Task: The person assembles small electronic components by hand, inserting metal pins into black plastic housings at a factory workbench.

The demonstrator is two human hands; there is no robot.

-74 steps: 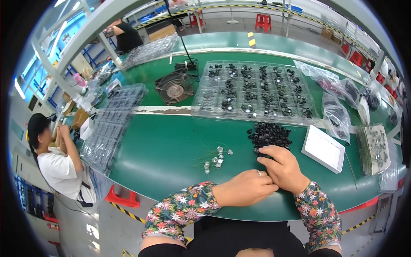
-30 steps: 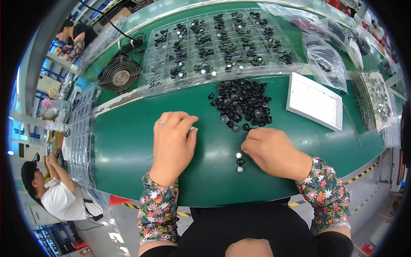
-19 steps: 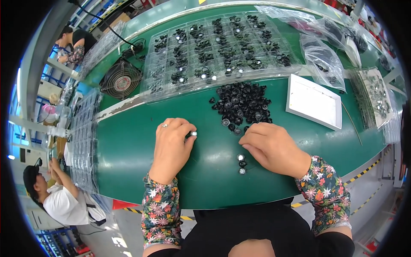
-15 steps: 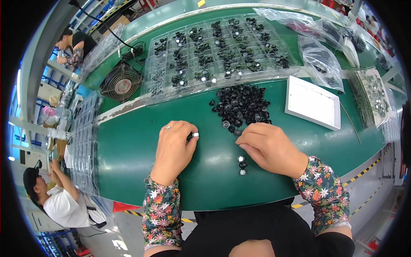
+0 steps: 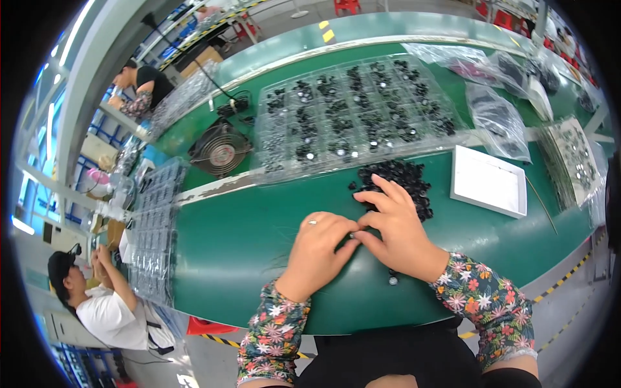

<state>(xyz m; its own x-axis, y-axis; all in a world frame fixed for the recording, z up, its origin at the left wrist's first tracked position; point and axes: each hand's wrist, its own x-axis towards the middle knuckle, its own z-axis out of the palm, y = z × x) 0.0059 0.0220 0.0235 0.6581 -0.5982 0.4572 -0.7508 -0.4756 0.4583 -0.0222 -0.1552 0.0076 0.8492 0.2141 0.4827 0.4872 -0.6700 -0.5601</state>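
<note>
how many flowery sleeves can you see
3: a left sleeve behind the left hand, a right sleeve behind the right hand, and a co-worker's sleeve at upper left; that person's other sleeve may be hidden.

No words or numbers are legible. The fan (image 5: 206, 143) carries a round red-and-silver label (image 5: 222, 153) at its centre; its print is too small to read. Warning markings without lettering are visible as follows. A yellow-and-black patch (image 5: 328, 35) is located on the far strip of the green worktop (image 5: 246, 233), beyond the pale rail. Yellow-and-black striped tape is applied to the floor (image 5: 559, 307) at two places: left of the person (image 5: 220, 341) and right (image 5: 542, 295).
</note>
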